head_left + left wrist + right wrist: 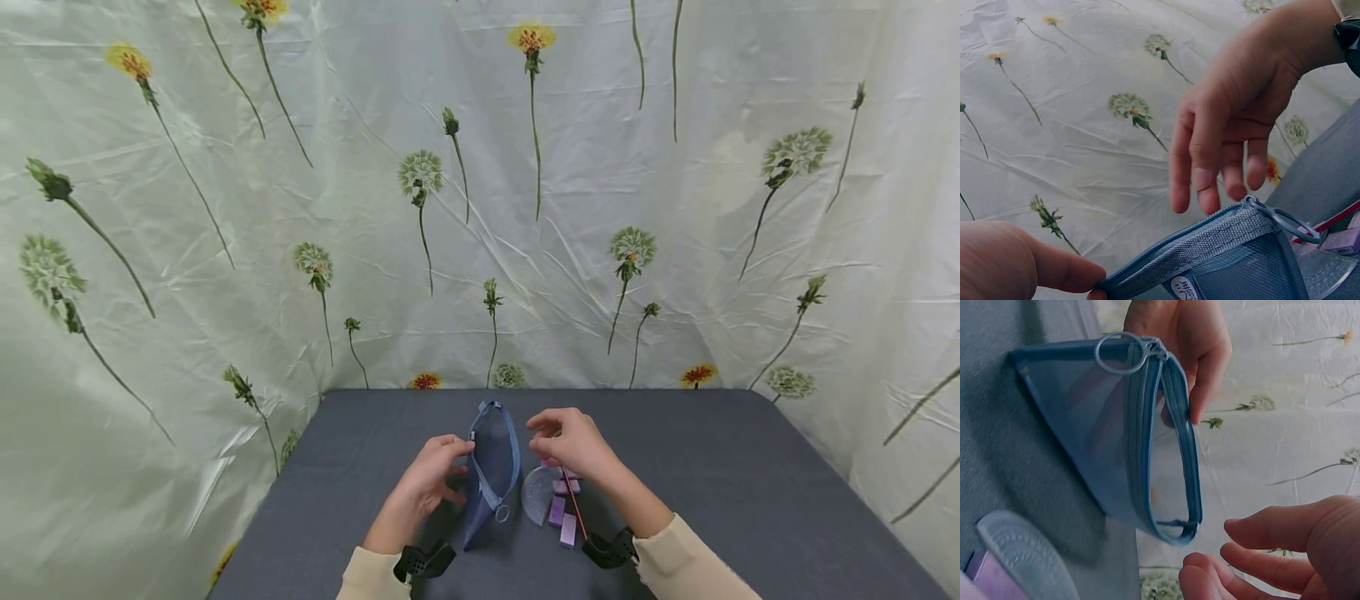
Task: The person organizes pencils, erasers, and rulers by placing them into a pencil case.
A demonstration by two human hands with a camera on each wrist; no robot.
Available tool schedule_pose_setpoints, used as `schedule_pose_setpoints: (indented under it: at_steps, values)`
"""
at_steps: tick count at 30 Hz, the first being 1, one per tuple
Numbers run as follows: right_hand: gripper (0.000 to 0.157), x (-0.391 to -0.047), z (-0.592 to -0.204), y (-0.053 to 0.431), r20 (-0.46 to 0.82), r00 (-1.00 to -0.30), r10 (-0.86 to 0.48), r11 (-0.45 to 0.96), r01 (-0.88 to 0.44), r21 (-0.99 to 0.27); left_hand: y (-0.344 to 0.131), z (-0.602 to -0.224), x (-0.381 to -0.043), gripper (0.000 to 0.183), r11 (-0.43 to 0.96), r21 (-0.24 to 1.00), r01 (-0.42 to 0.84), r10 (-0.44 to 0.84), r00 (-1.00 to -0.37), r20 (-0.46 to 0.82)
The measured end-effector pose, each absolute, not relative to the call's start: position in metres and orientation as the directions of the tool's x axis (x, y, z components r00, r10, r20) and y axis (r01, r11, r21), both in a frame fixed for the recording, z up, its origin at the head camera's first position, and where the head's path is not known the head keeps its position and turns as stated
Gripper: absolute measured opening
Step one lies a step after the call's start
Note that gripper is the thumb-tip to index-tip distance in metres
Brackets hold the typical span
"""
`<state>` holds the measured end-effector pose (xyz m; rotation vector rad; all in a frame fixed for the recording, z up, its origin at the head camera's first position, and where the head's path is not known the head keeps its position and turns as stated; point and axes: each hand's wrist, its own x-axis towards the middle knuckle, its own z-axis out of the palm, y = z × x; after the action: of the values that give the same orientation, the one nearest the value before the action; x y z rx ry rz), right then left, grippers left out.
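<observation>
My left hand (431,479) pinches the rim of a blue mesh zipper pouch (1104,412), thumb on one side of the edge. The pouch stands on the table with its zip undone and its mouth spread wide; a ring pull (1120,353) hangs at one end of the zip. Through the mesh no contents show. My right hand (576,442) hovers to the right of the pouch's mouth, fingers loosely bent and nothing between them. Beneath it lie a clear semicircular protractor (537,496), several purple blocks (568,530) and a thin red stick (576,504).
The dark grey table (712,467) runs back to a pale curtain (360,217) printed with dandelions. A black wrist camera (424,561) is strapped to my left wrist, and another band (611,550) to my right.
</observation>
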<state>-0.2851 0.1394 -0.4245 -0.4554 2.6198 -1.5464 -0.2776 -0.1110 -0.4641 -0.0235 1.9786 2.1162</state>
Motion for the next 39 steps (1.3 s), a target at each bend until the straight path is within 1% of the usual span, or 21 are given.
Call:
schedule_pose_setpoints:
  at_steps: [6, 14, 21, 26, 33, 39]
  values:
    - [0.024, -0.282, -0.43, 0.152, 0.085, -0.964, -0.25, 0.471, -0.198, -0.86, -0.111, -0.461, -0.276, 0.021, -0.035, 0.982, -0.186, 0.167, -0.97, -0.178]
    - [0.026, -0.28, -0.443, 0.171, 0.063, -0.968, -0.243, 0.486, -0.177, -0.856, -0.11, -0.462, -0.276, 0.023, -0.021, 0.983, -0.182, 0.161, -0.971, -0.177]
    - [0.03, -0.276, -0.456, 0.183, 0.05, -0.966, -0.253, 0.486, -0.172, -0.857, -0.111, -0.462, -0.275, 0.023, -0.009, 0.983, -0.184, 0.148, -0.972, -0.18]
    - [0.032, -0.276, -0.468, 0.187, 0.017, -0.968, -0.252, 0.515, -0.149, -0.844, -0.112, -0.462, -0.274, 0.024, -0.006, 0.983, -0.182, 0.151, -0.972, -0.179]
    - [0.038, -0.273, -0.486, 0.19, -0.016, -0.968, -0.252, 0.536, -0.127, -0.834, -0.112, -0.463, -0.275, 0.023, -0.005, 0.983, -0.185, 0.153, -0.971, -0.182]
    - [0.04, -0.27, -0.492, 0.189, 0.013, -0.972, -0.236, 0.565, -0.148, -0.811, -0.112, -0.463, -0.275, 0.023, 0.001, 0.982, -0.188, 0.153, -0.971, -0.186]
